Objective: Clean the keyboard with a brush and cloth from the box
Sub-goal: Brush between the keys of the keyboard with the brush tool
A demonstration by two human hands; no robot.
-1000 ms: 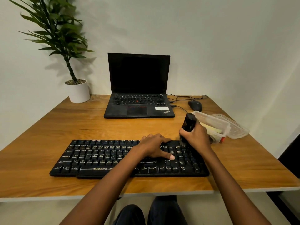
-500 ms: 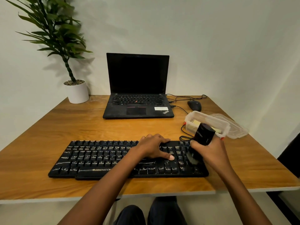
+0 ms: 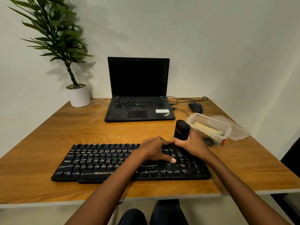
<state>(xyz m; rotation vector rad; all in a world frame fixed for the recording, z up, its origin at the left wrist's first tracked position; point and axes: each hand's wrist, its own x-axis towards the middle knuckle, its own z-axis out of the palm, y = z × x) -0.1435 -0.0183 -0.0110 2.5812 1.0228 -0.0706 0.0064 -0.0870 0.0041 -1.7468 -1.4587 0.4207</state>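
Note:
A black keyboard point(image 3: 100, 161) lies across the front of the wooden desk point(image 3: 48, 135). My left hand point(image 3: 155, 150) rests flat on its right-centre keys, fingers spread, holding nothing. My right hand point(image 3: 193, 143) grips a black brush point(image 3: 181, 130) with a thick upright handle; its lower end touches the keyboard's upper right keys and the bristles are hidden behind my fingers. A clear plastic box point(image 3: 209, 125) stands just right of the brush, with a yellow cloth point(image 3: 207, 129) inside.
The box's clear lid point(image 3: 235, 129) lies beside the box at the desk's right edge. An open black laptop point(image 3: 138, 95) stands at the back centre, a black mouse point(image 3: 195, 107) and cables to its right. A white potted plant point(image 3: 79, 95) occupies the back left corner.
My right hand swept the brush down to the keyboard's lower right, then back up to the upper right keys, handle upright again. My left hand has stayed in place.

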